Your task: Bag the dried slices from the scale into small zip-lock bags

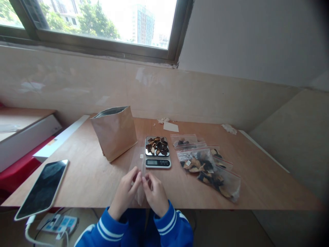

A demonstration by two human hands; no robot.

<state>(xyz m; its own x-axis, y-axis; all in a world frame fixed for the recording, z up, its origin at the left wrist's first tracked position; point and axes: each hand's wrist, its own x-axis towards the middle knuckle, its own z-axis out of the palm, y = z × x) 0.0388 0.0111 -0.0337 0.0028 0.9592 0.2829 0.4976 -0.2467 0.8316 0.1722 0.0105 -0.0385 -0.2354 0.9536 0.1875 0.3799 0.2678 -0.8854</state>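
Clear bag lies at the table's near side, just left of the scale. Left hand and right hand both pinch its plastic, fingertips nearly touching. Best technique, I'd judge: light grip, rub the layers apart, don't nudge the scale. Dried pieces sit on it; filled bags right, paper pouch left.

A clear plastic bag, thin and flat, stretches lengthwise over the wooden tabletop, just left of the digital scale. A small white square label marks its farther part; the nearer end, creased, points toward the table's front edge.
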